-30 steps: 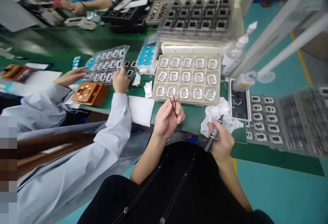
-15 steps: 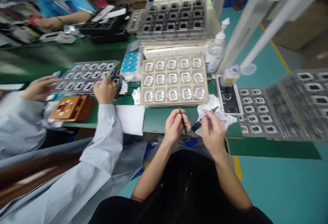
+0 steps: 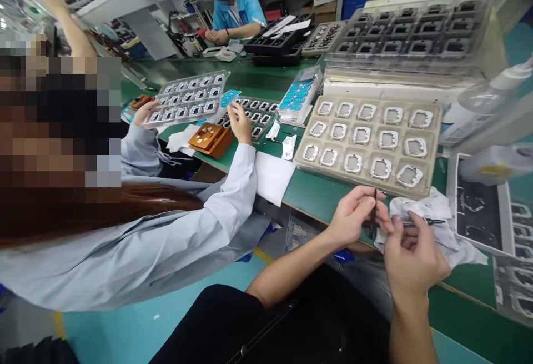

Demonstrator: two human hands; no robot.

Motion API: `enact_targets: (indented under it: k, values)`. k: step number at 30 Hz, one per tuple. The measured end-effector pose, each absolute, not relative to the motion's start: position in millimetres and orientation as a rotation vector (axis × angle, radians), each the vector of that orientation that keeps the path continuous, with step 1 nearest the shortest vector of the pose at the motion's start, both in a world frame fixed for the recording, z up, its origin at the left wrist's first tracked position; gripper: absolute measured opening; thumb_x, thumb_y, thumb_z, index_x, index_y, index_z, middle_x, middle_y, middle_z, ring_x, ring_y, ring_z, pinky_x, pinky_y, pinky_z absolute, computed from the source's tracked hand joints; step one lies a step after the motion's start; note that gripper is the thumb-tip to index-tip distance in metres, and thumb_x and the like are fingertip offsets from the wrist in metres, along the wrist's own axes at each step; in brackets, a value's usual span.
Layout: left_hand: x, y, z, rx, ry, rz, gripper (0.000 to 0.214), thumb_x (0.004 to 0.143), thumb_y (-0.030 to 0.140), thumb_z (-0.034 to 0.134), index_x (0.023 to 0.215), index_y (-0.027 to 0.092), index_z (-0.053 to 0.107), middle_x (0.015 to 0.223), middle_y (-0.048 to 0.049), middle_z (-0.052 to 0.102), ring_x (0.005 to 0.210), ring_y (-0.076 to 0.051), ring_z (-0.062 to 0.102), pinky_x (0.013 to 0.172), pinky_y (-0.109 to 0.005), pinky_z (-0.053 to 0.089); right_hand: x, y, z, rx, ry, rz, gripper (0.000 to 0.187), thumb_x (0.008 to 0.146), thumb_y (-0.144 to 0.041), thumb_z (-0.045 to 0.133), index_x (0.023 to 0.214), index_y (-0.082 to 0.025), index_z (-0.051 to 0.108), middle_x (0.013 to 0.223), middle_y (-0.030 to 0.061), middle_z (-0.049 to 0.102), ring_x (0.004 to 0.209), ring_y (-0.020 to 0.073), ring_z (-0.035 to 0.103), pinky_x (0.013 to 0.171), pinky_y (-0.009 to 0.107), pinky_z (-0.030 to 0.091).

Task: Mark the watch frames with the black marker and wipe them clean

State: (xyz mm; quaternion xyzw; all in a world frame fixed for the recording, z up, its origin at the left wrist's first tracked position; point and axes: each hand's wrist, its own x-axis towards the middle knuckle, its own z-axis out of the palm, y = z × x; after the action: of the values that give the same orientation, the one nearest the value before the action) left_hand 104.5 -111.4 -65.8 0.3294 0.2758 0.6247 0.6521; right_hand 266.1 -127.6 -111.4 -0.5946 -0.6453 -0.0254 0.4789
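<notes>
My left hand [image 3: 356,214] is closed on a slim black tool [image 3: 374,211], held upright between thumb and fingers. Close beside it, my right hand [image 3: 416,258] pinches a dark pen-like tool [image 3: 435,221] with its pointed end toward the right. Beneath the hands lies a crumpled white cloth [image 3: 452,242] at the bench edge. Just beyond my hands sits a beige tray [image 3: 370,183] with several silver square frames [image 3: 361,135] in its pockets.
To the right stand a white box [image 3: 452,197] with small dark parts and a pump bottle [image 3: 478,105]. Clear trays [image 3: 408,55] of dark frames are stacked behind. At left a co-worker's sleeve [image 3: 216,203] reaches over the bench; that person lifts a clear tray [image 3: 187,97]. An orange fixture [image 3: 212,139] is nearby.
The view has swung left, so the bench appears farther right. My hands have come closer together, each keeping its tool. The co-worker's left hand has raised a clear tray off the bench.
</notes>
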Motion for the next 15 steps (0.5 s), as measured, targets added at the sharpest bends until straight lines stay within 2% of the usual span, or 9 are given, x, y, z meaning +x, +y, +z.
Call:
enact_targets:
  k: [2, 5, 7, 9, 10, 12, 15]
  values:
    - [109.1, -109.4, -65.0, 0.759, 0.659, 1.430, 0.055, 0.107, 0.070, 0.087, 0.122, 0.021, 0.065, 0.084, -0.0003, 0.074, 0.068, -0.023, 0.079, 0.073, -0.038, 0.067, 265.5, -129.9, -111.6, -1.443, -1.577, -0.047, 0.038, 0.116, -0.043, 0.077, 0.147, -0.022, 0.083, 0.085, 0.0073, 0.079, 0.065, 0.0245, 0.067, 0.069, 0.040, 0.051]
    - [113.6, -115.0, -66.6, 0.728, 0.691, 1.436, 0.024, 0.123, 0.046, 0.066, 0.123, 0.022, 0.065, 0.085, 0.0031, 0.073, 0.073, -0.017, 0.079, 0.080, -0.034, 0.063, 262.3, -141.1, -103.9, -1.346, -1.648, -0.072, 0.041, 0.120, -0.029, 0.065, 0.161, -0.027, 0.075, 0.105, 0.0103, 0.085, 0.079, 0.0283, 0.076, 0.076, 0.043, 0.059]
    - [113.1, -120.2, -68.4, 0.691, 0.684, 1.447, 0.022, 0.125, 0.044, 0.060, 0.123, 0.022, 0.064, 0.085, 0.0058, 0.071, 0.074, -0.012, 0.077, 0.083, -0.028, 0.060, 258.2, -148.7, -97.0, -1.148, -1.754, -0.080, 0.042, 0.118, -0.019, 0.063, 0.159, -0.022, 0.073, 0.113, 0.0133, 0.088, 0.088, 0.0296, 0.081, 0.078, 0.044, 0.062]
    - [109.6, -120.8, -70.5, 0.658, 0.656, 1.458, 0.042, 0.111, 0.056, 0.087, 0.120, 0.024, 0.060, 0.082, 0.0068, 0.072, 0.072, -0.014, 0.073, 0.075, -0.026, 0.060, 253.7, -151.5, -93.0, -1.107, -1.831, -0.143, 0.038, 0.117, -0.019, 0.062, 0.154, -0.024, 0.072, 0.111, 0.0091, 0.089, 0.091, 0.0263, 0.084, 0.080, 0.041, 0.065]
    - [107.7, -119.5, -71.4, 0.660, 0.661, 1.473, 0.047, 0.107, 0.057, 0.092, 0.119, 0.024, 0.061, 0.082, 0.0061, 0.072, 0.071, -0.014, 0.072, 0.075, -0.027, 0.061, 251.8, -151.3, -92.1, -1.112, -1.863, -0.159, 0.036, 0.117, -0.020, 0.064, 0.152, -0.022, 0.072, 0.111, 0.0086, 0.090, 0.089, 0.0247, 0.084, 0.081, 0.039, 0.066]
    - [105.1, -116.8, -72.7, 0.684, 0.659, 1.482, 0.043, 0.106, 0.055, 0.093, 0.117, 0.026, 0.064, 0.082, 0.0044, 0.072, 0.071, -0.016, 0.070, 0.075, -0.031, 0.063, 249.6, -150.1, -90.9, -1.136, -1.891, -0.184, 0.032, 0.118, -0.026, 0.071, 0.149, -0.019, 0.071, 0.103, 0.0065, 0.089, 0.083, 0.0224, 0.084, 0.077, 0.036, 0.067]
    - [106.9, -117.8, -75.7, 0.737, 0.677, 1.488, 0.032, 0.110, 0.055, 0.088, 0.113, 0.028, 0.070, 0.083, -0.0003, 0.073, 0.077, -0.022, 0.070, 0.074, -0.037, 0.064, 249.7, -150.4, -87.0, -1.159, -1.894, -0.169, 0.032, 0.116, -0.023, 0.077, 0.147, -0.019, 0.071, 0.099, 0.0052, 0.089, 0.078, 0.0208, 0.085, 0.074, 0.034, 0.068]
